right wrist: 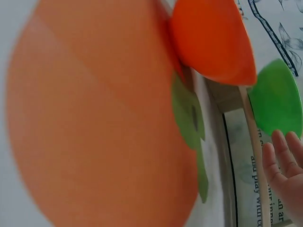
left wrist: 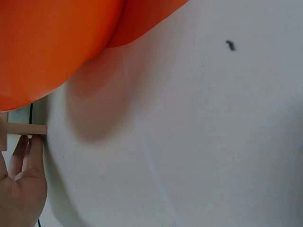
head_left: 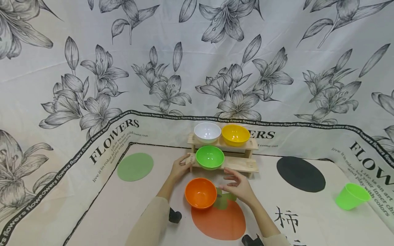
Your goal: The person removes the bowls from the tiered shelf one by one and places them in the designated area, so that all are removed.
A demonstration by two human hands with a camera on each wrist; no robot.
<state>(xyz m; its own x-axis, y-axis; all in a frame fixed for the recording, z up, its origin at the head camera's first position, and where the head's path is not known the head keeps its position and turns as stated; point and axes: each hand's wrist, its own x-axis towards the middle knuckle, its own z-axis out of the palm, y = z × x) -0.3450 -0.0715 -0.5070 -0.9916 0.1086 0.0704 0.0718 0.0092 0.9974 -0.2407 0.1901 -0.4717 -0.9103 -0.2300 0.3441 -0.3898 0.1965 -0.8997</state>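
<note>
A small two-step wooden shelf carries a green bowl on its lower step. On the upper step sit a white bowl and a yellow bowl. My left hand is at the lower step's left end; in the left wrist view its fairly straight fingers meet the wood. My right hand, fingers spread, is in front of the shelf, near the green bowl, and holds nothing. An orange bowl stands between my forearms, overlapping the printed persimmon's upper left.
A flat orange persimmon shape marks the table's front middle. Left lies a pale green oval, right a black oval. A green cup stands far right. Flower-printed cloth rises behind the shelf.
</note>
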